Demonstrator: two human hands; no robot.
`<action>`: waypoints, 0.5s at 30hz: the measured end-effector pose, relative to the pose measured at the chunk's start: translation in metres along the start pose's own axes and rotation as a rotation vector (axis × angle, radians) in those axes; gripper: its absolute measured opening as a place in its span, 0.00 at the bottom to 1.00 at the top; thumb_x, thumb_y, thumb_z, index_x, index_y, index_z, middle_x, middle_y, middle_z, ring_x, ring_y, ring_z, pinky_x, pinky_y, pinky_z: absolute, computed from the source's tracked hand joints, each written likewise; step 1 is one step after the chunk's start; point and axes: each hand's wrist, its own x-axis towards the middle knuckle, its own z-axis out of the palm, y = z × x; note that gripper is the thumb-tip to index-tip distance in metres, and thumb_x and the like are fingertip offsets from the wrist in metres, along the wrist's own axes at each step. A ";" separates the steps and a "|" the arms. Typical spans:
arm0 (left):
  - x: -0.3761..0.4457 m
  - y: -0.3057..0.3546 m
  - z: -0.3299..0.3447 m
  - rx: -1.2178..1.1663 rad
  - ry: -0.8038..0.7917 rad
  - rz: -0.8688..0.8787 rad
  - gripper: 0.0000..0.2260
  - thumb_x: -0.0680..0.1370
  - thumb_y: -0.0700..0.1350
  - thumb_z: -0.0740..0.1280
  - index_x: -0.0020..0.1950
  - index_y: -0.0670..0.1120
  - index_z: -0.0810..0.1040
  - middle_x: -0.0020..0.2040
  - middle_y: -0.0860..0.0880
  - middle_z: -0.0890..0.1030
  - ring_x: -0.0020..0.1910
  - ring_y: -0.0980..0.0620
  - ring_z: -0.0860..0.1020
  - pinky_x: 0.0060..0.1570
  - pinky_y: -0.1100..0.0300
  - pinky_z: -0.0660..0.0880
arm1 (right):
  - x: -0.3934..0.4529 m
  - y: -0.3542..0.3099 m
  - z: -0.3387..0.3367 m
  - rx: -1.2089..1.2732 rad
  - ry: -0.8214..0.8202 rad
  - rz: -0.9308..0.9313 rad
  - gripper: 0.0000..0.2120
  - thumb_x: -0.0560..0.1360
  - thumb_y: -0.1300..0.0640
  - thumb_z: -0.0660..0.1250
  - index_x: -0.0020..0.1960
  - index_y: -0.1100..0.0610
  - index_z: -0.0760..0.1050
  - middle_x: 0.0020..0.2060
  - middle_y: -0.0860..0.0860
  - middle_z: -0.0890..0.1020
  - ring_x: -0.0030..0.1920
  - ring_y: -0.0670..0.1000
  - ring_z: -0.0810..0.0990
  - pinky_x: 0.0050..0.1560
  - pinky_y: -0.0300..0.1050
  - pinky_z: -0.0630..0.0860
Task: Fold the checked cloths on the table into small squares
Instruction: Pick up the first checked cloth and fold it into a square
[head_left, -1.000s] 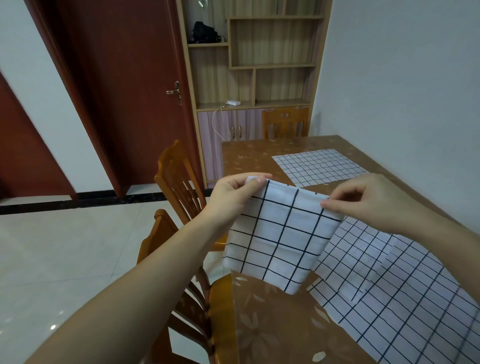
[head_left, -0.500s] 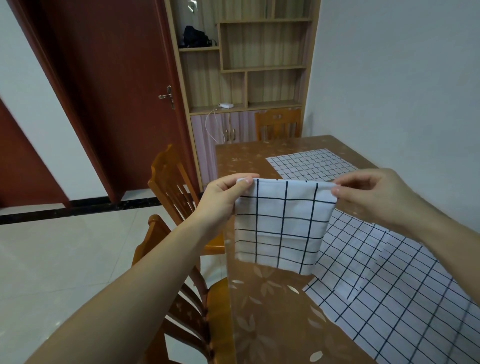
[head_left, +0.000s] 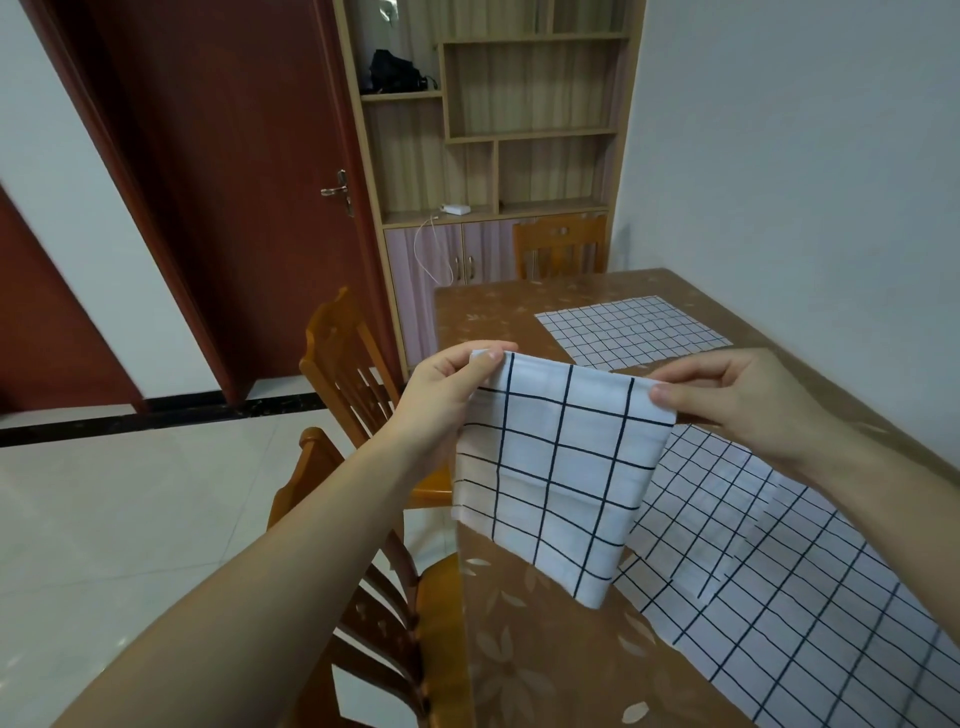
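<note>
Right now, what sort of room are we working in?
Most likely a home dining room: a wooden dining table with matching wooden chairs, a shelf cabinet against the far wall, and a red-brown door over a tiled floor.

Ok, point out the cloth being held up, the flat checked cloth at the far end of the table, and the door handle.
held cloth (head_left: 556, 467), head view, middle of its hanging face
far cloth (head_left: 631, 330), head view, its centre
door handle (head_left: 337, 191), head view, the metal lever
</note>
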 end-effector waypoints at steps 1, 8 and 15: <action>0.000 -0.001 0.000 0.005 0.003 0.003 0.08 0.81 0.47 0.64 0.51 0.51 0.84 0.50 0.48 0.85 0.50 0.50 0.83 0.47 0.55 0.81 | -0.001 0.000 0.001 -0.009 0.008 -0.007 0.09 0.69 0.66 0.74 0.38 0.53 0.86 0.41 0.53 0.87 0.42 0.50 0.86 0.46 0.40 0.82; 0.004 -0.002 -0.009 0.225 -0.106 0.100 0.07 0.78 0.48 0.68 0.51 0.49 0.85 0.53 0.48 0.85 0.57 0.42 0.81 0.60 0.38 0.76 | 0.001 -0.005 0.005 0.039 0.157 -0.056 0.11 0.75 0.64 0.70 0.36 0.52 0.82 0.33 0.49 0.86 0.37 0.47 0.83 0.46 0.47 0.83; 0.007 0.031 0.015 0.738 -0.403 0.267 0.09 0.76 0.51 0.72 0.49 0.47 0.86 0.44 0.55 0.85 0.45 0.59 0.82 0.53 0.54 0.80 | 0.001 -0.020 0.011 -0.066 0.073 -0.085 0.04 0.72 0.60 0.73 0.40 0.52 0.84 0.36 0.58 0.86 0.40 0.54 0.83 0.53 0.58 0.79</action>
